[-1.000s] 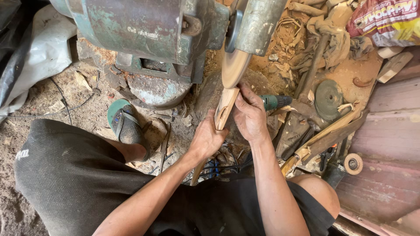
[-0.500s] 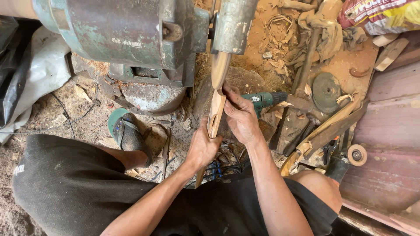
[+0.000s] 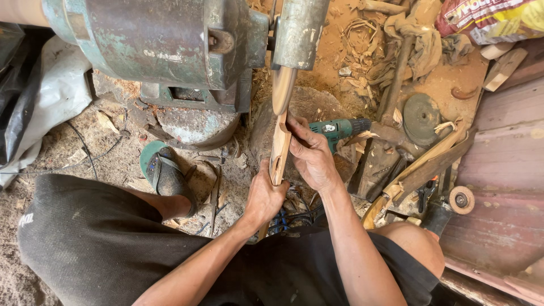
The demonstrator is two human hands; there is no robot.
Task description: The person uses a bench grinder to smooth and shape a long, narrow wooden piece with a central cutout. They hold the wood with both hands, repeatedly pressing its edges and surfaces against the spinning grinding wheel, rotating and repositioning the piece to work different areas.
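Both hands grasp one slim wooden strip [image 3: 279,148], left hand [image 3: 265,195] clenched at its lower end, right hand [image 3: 309,153] beside its middle, its top against the grinder wheel [image 3: 282,88]; it looks light, stiff, rough, best gripped low.

Bright even daylight, soft shadows under the green motor housing [image 3: 153,51]; sawdust floor [image 3: 453,85] slightly washed out top right, spinning disc [image 3: 282,88] motion-blurred, mild wide-angle stretch at edges, centre sharp
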